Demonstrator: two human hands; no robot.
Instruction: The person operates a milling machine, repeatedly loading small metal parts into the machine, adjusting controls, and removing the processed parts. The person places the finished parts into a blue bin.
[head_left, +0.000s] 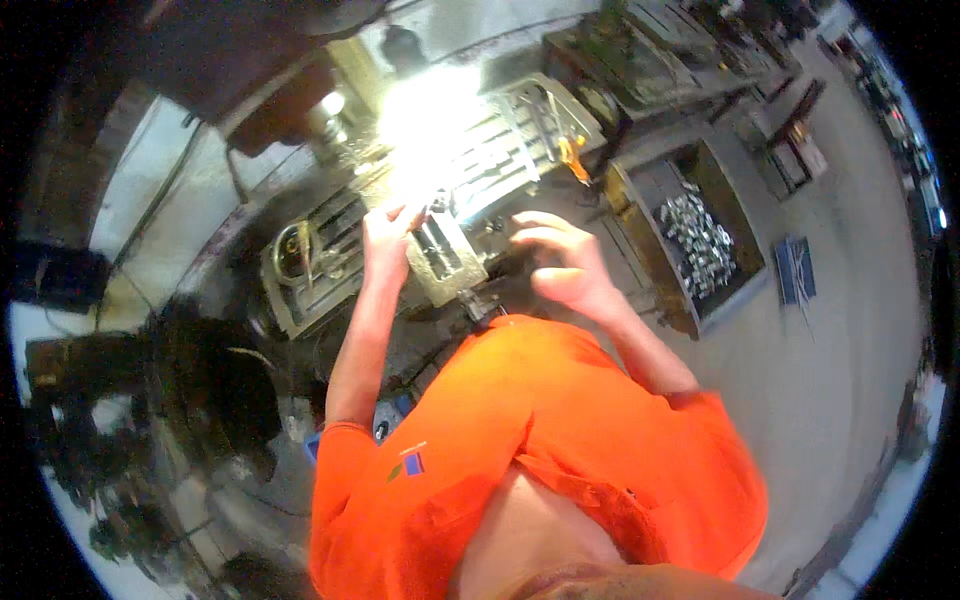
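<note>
A metal machine vise (447, 268) is mounted on the slotted machine table (345, 235) in front of me. My left hand (385, 240) is at the vise's left side, fingers closed and reaching toward its far end. A small dark part (438, 203) shows by those fingertips; glare hides what they grip, if anything. To the right of the vise hovers my right hand (568, 262), its fingers bent and apart, with nothing visible in them. The vise's screw end (480, 303) points toward my body.
A bright lamp glare (425, 120) covers the table's far middle. An orange-handled tool (574, 160) lies at the table's right end. Farther right stands a metal bin (752, 262) holding several small shiny metal parts (697, 240). A blue object (796, 268) lies on the floor beyond.
</note>
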